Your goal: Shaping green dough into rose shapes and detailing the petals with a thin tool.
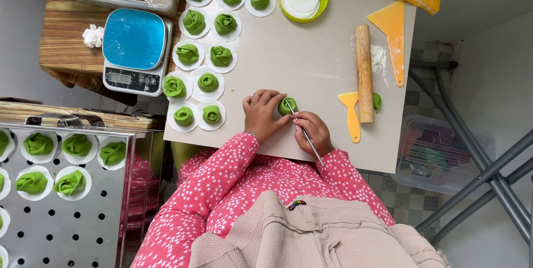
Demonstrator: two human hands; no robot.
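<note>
your left hand (261, 114) cups the small green rose-shaped dough piece (287, 105) on the pale table (311, 62), fingers curled around it. your right hand (312, 130) pinches a thin metal stick (304, 134), tip at the dough. you are shaping petals, it seems; light, careful strokes are needed.

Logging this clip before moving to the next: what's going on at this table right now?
A person in pink starred sleeves shapes a green dough rose on the white table. The left hand cups the piece while the right hand works a thin metal stick against it. Finished green roses on round white papers sit in rows to the left, beside a blue kitchen scale. A wooden rolling pin and yellow scrapers lie to the right; more roses fill a perforated steel tray.
</note>
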